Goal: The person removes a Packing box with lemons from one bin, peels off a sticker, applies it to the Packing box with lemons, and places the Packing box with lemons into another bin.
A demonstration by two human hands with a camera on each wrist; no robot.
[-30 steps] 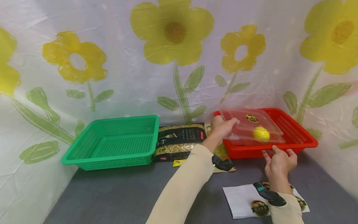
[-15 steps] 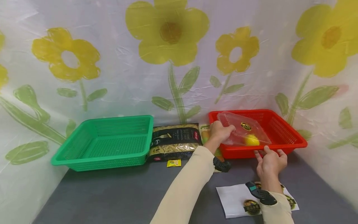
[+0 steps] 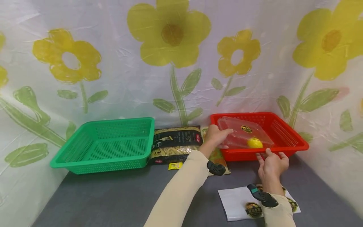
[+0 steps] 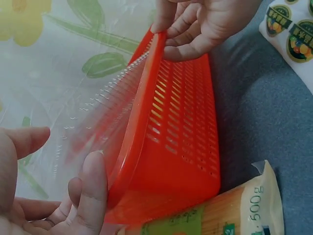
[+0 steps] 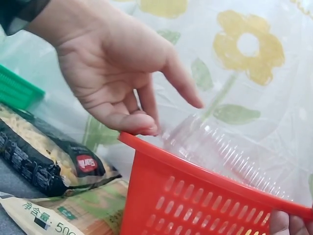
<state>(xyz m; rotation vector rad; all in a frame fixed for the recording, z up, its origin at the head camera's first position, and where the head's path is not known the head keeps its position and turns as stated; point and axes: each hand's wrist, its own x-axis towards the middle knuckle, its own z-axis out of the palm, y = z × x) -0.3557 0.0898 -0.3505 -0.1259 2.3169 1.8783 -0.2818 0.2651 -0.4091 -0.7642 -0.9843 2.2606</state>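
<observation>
A red plastic basket [image 3: 295,147] stands at the back right. Tilted inside it lies a clear plastic container [image 3: 235,127] with ridged edges and a dark round label. A rounded, textured yellow thing [image 3: 255,143] shows through the plastic. My left hand [image 3: 216,137] is at the basket's left rim; in the left wrist view its thumb and forefinger are spread apart, with the container [image 4: 105,117] beyond them, not gripped. With fingers and thumb, my right hand [image 3: 273,165] pinches the basket's front rim, which the left wrist view shows from the side.
A green basket [image 3: 99,162] stands at the left. Between the baskets lie a black-labelled pasta bag [image 3: 176,143], a small yellow packet [image 3: 175,165] and a spaghetti pack [image 3: 221,159], partly behind my left arm. A white printed bag [image 3: 235,201] lies under my right wrist.
My left hand has lowered the clear container into the red basket, let go of it and drawn back left. The right hand stays at the front rim. The head view has shifted slightly.
</observation>
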